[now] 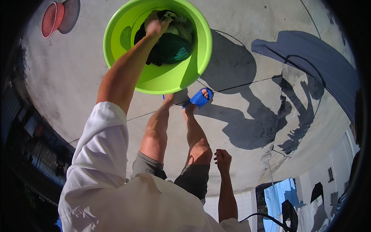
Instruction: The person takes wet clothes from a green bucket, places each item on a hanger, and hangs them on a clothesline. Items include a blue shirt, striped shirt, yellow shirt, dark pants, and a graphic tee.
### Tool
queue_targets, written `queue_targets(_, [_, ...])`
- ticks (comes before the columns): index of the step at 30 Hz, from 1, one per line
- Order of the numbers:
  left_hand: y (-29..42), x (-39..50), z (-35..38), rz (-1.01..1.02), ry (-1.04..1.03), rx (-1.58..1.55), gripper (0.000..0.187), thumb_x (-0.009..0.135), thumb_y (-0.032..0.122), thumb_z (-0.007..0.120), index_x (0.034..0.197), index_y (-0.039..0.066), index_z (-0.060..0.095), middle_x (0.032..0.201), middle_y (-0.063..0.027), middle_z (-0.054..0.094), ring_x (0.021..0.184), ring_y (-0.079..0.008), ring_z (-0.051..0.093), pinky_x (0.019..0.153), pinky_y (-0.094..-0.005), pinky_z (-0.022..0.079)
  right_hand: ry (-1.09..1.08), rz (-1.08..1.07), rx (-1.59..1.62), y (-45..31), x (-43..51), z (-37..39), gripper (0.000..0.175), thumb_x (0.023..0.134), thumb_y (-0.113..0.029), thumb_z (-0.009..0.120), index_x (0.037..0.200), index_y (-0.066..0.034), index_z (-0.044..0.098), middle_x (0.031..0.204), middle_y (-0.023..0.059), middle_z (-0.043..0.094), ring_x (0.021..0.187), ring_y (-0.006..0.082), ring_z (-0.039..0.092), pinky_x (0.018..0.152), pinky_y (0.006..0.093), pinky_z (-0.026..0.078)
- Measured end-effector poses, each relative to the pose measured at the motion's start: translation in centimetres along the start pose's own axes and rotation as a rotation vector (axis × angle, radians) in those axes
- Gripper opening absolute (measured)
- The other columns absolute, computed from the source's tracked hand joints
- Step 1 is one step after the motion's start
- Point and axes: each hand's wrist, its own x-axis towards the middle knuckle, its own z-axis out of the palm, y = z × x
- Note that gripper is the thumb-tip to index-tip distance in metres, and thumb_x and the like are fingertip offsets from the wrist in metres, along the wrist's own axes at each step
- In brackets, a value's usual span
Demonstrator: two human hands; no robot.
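Observation:
A large lime-green plastic basin (204, 43) stands in front of me, with dark green, black and grey cloth items inside. My left hand (156, 25) reaches into it and grips a black cloth item with a pale print (169, 14) near the basin's far side. Beside it lies a dark green cloth (175, 49). My right hand (223, 159) hangs low beside my right knee, its fingers loosely curled with nothing visible in them.
Red (52, 20) and dark mesh baskets (69, 16) lie at the far left. A large grey-blue fabric sheet (313, 55) spans the right side. Light-blue cloth (279, 192) hangs at the lower right. My blue slides (200, 98) are on the concrete ground near the basin.

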Motion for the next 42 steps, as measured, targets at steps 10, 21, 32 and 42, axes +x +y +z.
queue_targets(10, [5.3, -29.5, -26.5, -0.026, -0.314, -1.5, 0.064, 0.089, 0.009, 0.046, 0.152, 0.001, 0.05, 0.137, -0.014, 0.064, 0.121, -0.0221, 0.064, 0.107, -0.0345, 0.052, -0.327, -0.579, 0.373, -30.8, -7.5, 3.2, 0.073, 0.1, -0.042, 0.077, 0.158, -0.0106, 0.048, 0.142, 0.0162, 0.061, 0.107, 0.0193, 0.067, 0.079, 0.0325, 0.061])
queue_targets(21, [14.0, -46.9, -44.8, 0.526, -0.505, -0.775, 0.033, 0.101, 0.028, 0.077, 0.116, -0.002, 0.074, 0.1, -0.0047, 0.075, 0.096, -0.0094, 0.067, 0.088, -0.0287, 0.055, -0.312, -0.975, 0.28, -34.2, -32.0, -12.2, 0.051, 0.094, -0.009, 0.061, 0.144, 0.0003, 0.058, 0.102, 0.0056, 0.07, 0.084, 0.0081, 0.063, 0.07, 0.0255, 0.056])
queue_targets(32, [24.3, -58.3, -54.5, 0.933, -0.271, -0.813, 0.025, 0.103, 0.022, 0.071, 0.111, 0.001, 0.082, 0.117, -0.0043, 0.071, 0.096, -0.0119, 0.062, 0.087, -0.0256, 0.05, -0.089, -1.121, -0.104, -20.3, -45.9, -21.4, 0.039, 0.091, -0.029, 0.089, 0.097, 0.0011, 0.065, 0.081, -0.0045, 0.055, 0.074, 0.0039, 0.046, 0.061, 0.0252, 0.04])
queue_targets(42, [27.6, -69.0, -56.6, 0.997, -0.085, -1.094, 0.025, 0.108, 0.024, 0.067, 0.109, 0.005, 0.082, 0.1, -0.0009, 0.075, 0.086, -0.0085, 0.066, 0.079, -0.0241, 0.052, 0.262, -1.464, 0.317, -6.0, -50.2, -31.9, 0.022, 0.09, -0.016, 0.088, 0.083, -0.0017, 0.073, 0.072, -0.0056, 0.064, 0.069, 0.0012, 0.052, 0.062, 0.0221, 0.04])
